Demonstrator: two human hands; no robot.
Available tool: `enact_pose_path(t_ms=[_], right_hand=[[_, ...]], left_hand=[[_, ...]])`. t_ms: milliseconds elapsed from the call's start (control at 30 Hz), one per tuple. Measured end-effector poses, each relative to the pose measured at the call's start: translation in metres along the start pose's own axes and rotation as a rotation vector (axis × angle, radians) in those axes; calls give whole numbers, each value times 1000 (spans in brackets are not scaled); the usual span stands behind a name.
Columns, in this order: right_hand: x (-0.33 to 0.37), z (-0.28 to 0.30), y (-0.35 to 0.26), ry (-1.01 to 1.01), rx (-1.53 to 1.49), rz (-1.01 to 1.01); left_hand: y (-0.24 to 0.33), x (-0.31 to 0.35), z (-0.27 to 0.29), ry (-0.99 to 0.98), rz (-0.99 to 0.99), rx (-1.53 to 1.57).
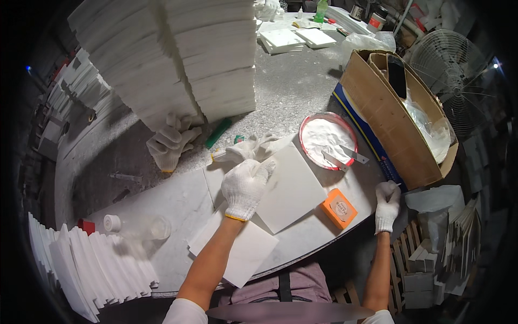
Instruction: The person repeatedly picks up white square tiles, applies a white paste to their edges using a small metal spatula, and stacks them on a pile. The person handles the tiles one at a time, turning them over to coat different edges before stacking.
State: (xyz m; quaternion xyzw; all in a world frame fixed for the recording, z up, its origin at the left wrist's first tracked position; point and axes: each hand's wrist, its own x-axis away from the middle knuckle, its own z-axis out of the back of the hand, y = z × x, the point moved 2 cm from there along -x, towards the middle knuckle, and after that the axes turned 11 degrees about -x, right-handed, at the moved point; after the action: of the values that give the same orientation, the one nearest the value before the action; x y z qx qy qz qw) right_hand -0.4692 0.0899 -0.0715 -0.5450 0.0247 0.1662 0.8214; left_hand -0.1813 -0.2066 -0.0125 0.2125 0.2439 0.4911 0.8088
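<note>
The gloved left hand (245, 186) lies over the left edge of a white tile (294, 194), fingers close together; whether it grips cannot be told. The tile lies on the surface (181, 202), near a red bowl (301, 146) and an orange block (339, 209). The gloved right hand (387, 202), fingers bent, is beside a box (377, 116); any pinch is unclear.

Passage: grey speckled tabletop (294, 86), between tall white slab stacks (216, 59) and brown cardboard box (380, 119). Obstacles: red-rimmed powder tub (301, 141); box, beyond right white-gloved hand (386, 204).
</note>
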Motion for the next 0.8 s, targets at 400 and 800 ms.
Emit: enact_pose_path(t_ms=[400,800], right_hand=[[62,17,-39,215,-212,-46],[24,-81,-158,-403,219,319]], left_hand=[[-2,0,4,33,-40,59],[1,3,3,45,-49,73]])
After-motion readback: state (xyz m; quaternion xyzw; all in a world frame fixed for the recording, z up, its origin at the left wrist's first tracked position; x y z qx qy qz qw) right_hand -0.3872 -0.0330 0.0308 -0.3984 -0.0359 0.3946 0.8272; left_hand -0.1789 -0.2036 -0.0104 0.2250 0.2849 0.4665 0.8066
